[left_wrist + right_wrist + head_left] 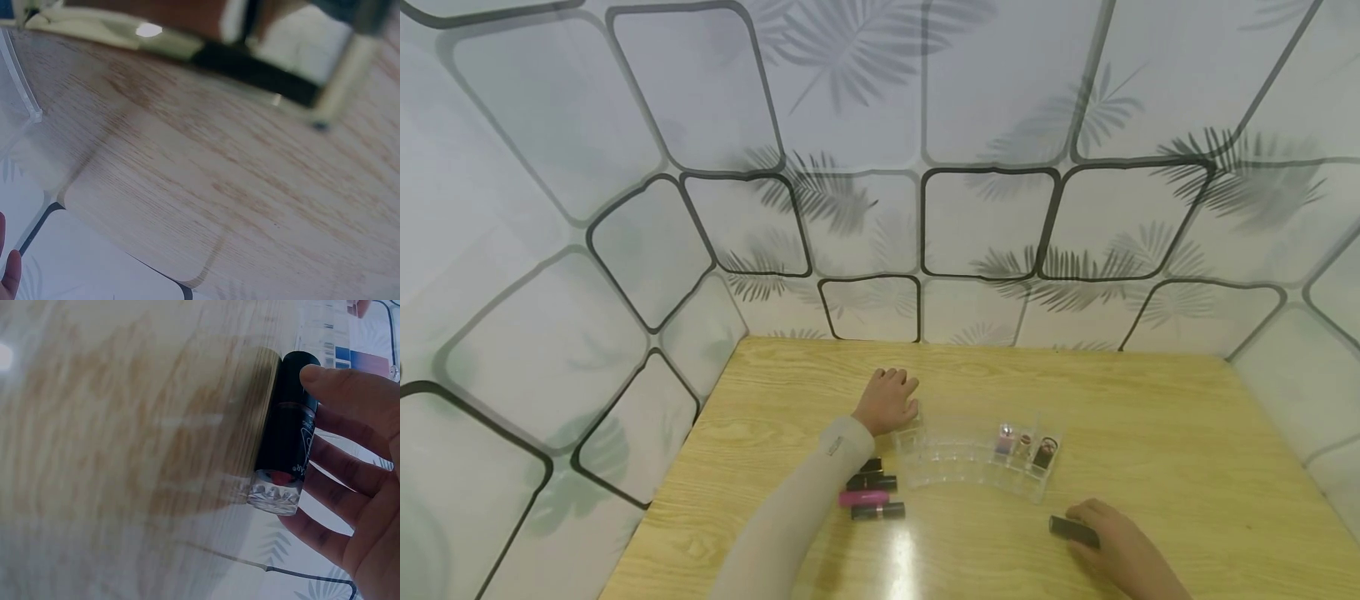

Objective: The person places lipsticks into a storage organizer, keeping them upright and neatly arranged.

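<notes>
The right hand point(1118, 542), at the head view's lower right, has thumb and fingers around a black lipstick tube point(1072, 531). Near lower centre, the left hand point(887, 402) is at the clear organizer's point(966, 479) far left end; whether it grips I cannot tell. Left of the organizer, a pink tube point(863, 497) and black tubes point(878, 512) lie on the counter point(1195, 467).

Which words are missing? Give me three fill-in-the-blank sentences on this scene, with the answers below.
The right hand holds a tube whose colour is mostly ____.
One of the tubes lying beside the tray is bright ____.
Of the tray's left and right ends in the head view, the left hand is nearer the ____ one.

Missing words: black; pink; left.
</notes>
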`<action>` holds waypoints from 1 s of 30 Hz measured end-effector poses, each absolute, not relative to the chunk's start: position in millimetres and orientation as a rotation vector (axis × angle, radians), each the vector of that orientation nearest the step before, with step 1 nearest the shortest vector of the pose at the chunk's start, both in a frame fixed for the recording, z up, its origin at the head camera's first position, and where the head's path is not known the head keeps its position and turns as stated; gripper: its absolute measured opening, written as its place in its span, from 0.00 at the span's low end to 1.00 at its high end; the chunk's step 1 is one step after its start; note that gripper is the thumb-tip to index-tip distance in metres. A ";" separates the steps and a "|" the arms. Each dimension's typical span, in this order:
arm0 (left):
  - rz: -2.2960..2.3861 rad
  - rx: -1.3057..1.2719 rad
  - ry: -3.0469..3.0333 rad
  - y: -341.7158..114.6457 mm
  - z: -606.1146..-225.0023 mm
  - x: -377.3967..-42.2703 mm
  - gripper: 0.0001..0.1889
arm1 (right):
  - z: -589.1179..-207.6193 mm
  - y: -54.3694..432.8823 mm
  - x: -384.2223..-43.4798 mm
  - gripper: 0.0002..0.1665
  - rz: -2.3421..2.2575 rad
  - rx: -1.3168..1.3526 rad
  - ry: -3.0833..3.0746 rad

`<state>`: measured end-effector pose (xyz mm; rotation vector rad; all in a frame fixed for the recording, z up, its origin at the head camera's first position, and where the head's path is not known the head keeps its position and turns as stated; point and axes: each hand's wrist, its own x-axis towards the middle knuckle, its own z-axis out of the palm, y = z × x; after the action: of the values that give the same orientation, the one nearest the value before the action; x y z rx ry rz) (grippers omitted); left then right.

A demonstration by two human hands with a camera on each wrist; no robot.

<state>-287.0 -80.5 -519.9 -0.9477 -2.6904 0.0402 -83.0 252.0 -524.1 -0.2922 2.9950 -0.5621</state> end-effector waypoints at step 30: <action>0.010 -0.965 -2.674 -80.6 -522.1 -288.6 0.11 | -532.8 252.9 -86.5 0.16 -0.557 -0.285 2.985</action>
<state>-288.6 -80.6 -522.1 -0.9648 -2.6742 0.0102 -86.5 252.9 -532.8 -0.2850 2.9847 -0.5568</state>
